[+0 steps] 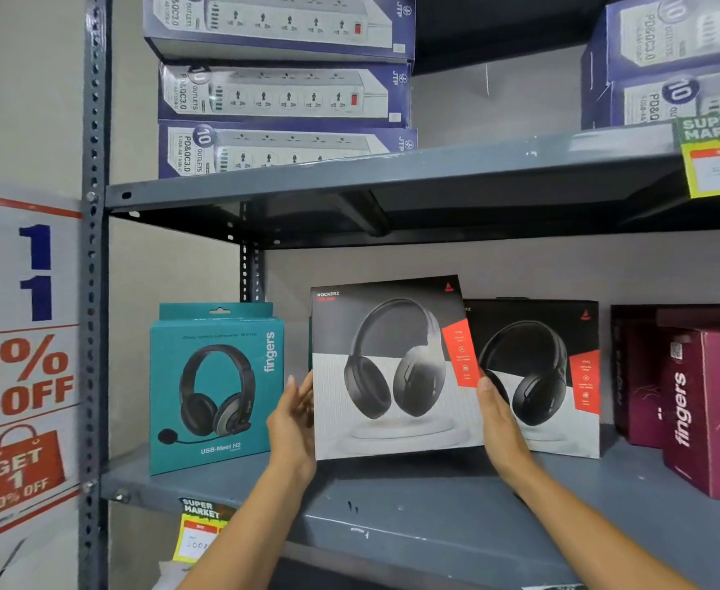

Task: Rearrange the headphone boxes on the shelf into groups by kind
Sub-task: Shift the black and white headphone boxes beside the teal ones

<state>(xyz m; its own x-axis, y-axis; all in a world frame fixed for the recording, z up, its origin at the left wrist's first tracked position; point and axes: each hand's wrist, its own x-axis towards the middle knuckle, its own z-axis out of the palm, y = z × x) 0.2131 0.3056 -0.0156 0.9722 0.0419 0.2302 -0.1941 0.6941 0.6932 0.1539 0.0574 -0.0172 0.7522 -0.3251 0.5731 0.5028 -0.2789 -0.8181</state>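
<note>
A black-and-white Rockerz headphone box [392, 368] is held slightly tilted just above the grey shelf [392, 504], gripped on both sides. My left hand [294, 423] presses its left edge and my right hand [498, 423] its right edge. Directly behind it to the right stands a second Rockerz box [549, 376], partly covered by the held one. A teal Fingers USB-Meet H2 headset box [215, 389] stands upright at the shelf's left end. Maroon Fingers boxes [698, 402] stand at the right.
The upper shelf [392, 176] carries stacked blue power-strip boxes [281, 91], with more at the right [664, 57]. A grey slotted upright [92, 291] bounds the left side. Sale posters [18, 355] hang left of it. Yellow price tags [198, 534] hang on the shelf edges.
</note>
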